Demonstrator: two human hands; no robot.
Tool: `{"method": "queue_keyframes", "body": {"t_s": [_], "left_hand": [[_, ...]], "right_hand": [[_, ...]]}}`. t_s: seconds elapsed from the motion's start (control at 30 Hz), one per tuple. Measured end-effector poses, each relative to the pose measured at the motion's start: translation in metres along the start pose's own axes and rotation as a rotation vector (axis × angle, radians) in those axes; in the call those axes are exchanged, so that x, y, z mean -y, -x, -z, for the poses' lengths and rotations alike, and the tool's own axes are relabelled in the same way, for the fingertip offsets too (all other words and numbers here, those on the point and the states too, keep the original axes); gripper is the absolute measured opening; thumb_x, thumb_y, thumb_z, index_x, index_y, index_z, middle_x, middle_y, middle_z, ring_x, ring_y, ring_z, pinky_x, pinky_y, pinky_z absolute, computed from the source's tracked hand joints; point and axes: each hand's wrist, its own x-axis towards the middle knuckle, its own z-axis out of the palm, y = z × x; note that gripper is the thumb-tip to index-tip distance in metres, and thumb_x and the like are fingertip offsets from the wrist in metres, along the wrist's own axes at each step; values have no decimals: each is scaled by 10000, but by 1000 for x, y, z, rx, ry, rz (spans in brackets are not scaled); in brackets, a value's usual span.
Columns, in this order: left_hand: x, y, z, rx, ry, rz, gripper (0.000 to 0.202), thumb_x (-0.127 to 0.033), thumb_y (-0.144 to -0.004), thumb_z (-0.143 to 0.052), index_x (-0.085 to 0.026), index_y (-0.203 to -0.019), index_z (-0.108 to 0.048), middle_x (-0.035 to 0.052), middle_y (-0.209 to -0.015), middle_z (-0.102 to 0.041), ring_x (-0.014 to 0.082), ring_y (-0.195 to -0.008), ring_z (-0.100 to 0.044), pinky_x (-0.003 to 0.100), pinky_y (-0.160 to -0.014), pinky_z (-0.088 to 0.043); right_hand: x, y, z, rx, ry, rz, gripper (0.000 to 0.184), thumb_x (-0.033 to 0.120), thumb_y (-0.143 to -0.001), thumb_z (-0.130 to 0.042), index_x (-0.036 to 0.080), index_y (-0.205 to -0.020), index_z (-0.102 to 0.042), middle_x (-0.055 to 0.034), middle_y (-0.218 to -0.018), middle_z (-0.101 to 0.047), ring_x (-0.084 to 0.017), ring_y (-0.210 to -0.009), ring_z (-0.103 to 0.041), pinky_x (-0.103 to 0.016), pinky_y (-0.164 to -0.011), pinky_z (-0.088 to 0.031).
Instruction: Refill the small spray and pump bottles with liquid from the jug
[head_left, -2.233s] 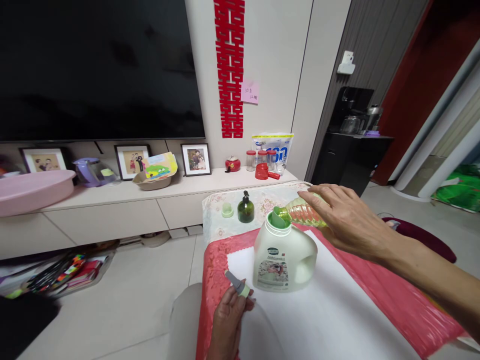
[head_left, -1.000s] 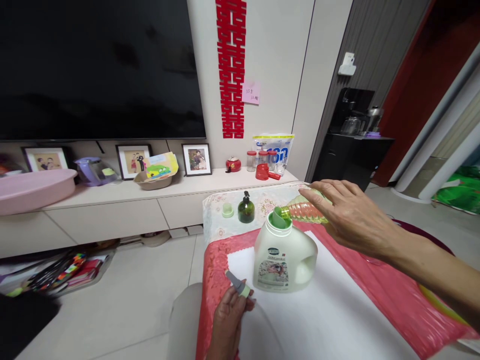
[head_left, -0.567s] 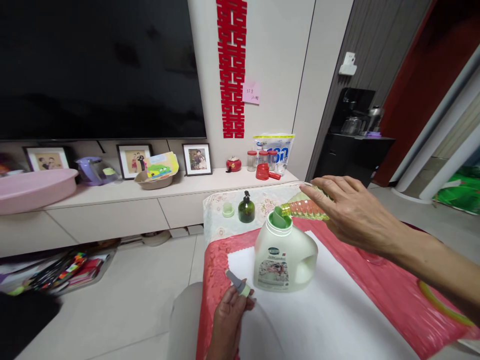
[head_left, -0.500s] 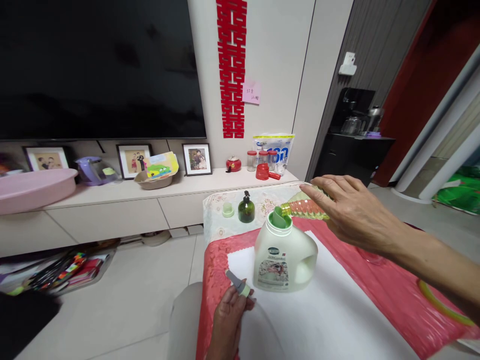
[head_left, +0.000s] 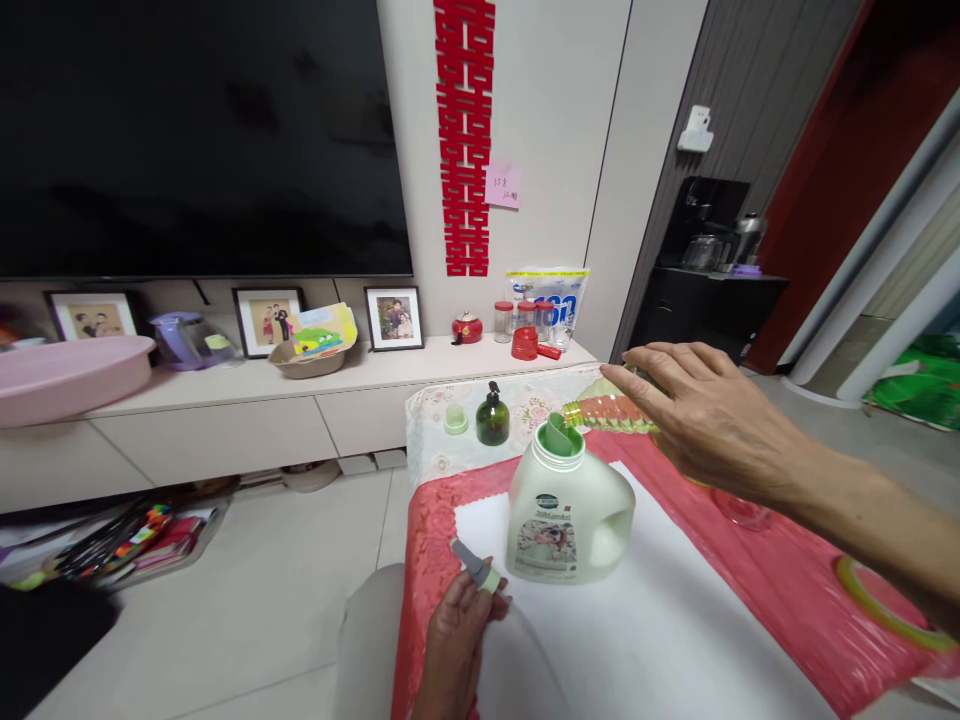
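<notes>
left hand [head_left: 454, 625] first since it's closest: thumb and fingers pinching a grey plastic pump head with a pale green collar [head_left: 478, 570], and a thin clear tube [head_left: 536, 640] trails from it over the white sheet [head_left: 660, 640]. pump head looks light and pretty stiff, tube is probably bendy, so by the collar is a sensible hold. the sheet lies on a shiny red cover [head_left: 802, 550].

next out, a pale green plastic jug with a printed label [head_left: 570, 520] stands upright on the sheet, uncapped, with a darker green spout insert [head_left: 557, 437] showing in its mouth. can't see the level inside so the weight's anyone's guess, but the walls look smooth, maybe slick if wet. moulded handle on its right side is the obvious grab spot.

right hand [head_left: 697, 400] is wrapped round a ribbed, see-through yellow-green plastic bottle [head_left: 615, 412], tipped almost flat, neck right by the spout insert. can't tell if they touch. walls are probably thin, so go easy on the squeeze imo; the ribs should help grip.

farther back on the floral cloth [head_left: 536, 408]: dark green pump bottle [head_left: 493, 424], round pale green cap [head_left: 455, 420] beside it. past those, red-lidded clear jars [head_left: 503, 325] on the long white cabinet [head_left: 225, 410].
</notes>
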Motion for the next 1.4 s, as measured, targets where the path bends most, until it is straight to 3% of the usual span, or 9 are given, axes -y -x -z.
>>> {"method": "queue_keyframes", "body": {"t_s": [0.63, 0.83, 1.13, 1.4], "left_hand": [[-2, 1, -1, -5, 5, 18, 599, -527, -535, -945, -174, -1000, -807, 107, -839, -789, 185, -664, -674, 315, -711, -558], [0, 0, 1, 13, -45, -4, 608, -573, -560, -918, -188, -1016, -805, 99, -810, -785, 226, -770, -706, 311, -733, -550], [-2, 1, -1, 12, 29, 11, 581, -505, -534, -956, -180, -993, -808, 106, -820, -795, 185, -675, -686, 306, -705, -540], [-5, 2, -1, 6, -53, 3, 609, -575, -544, -925, -184, -996, -809, 102, -852, -788, 209, -703, -690, 338, -734, -551]], "right_hand": [[0, -6, 4, -2, 55, 35, 557, 35, -831, -522, 149, -1375, -539, -158, -1334, -524, -288, -1230, -480, -423, -1003, -365], [2, -9, 5, -3, 88, 47, 567, 33, -830, -524, 140, -1386, -525, -171, -1346, -515, -296, -1255, -468, -445, -1018, -378], [3, -12, 5, -64, 97, 94, 488, 26, -879, -453, 136, -1351, -504, -187, -1351, -520, -315, -1262, -478, -495, -1028, -416], [3, -14, 7, -81, 95, 124, 458, 41, -893, -474, 130, -1338, -531, -189, -1362, -528, -321, -1268, -488, -520, -1051, -417]]}}
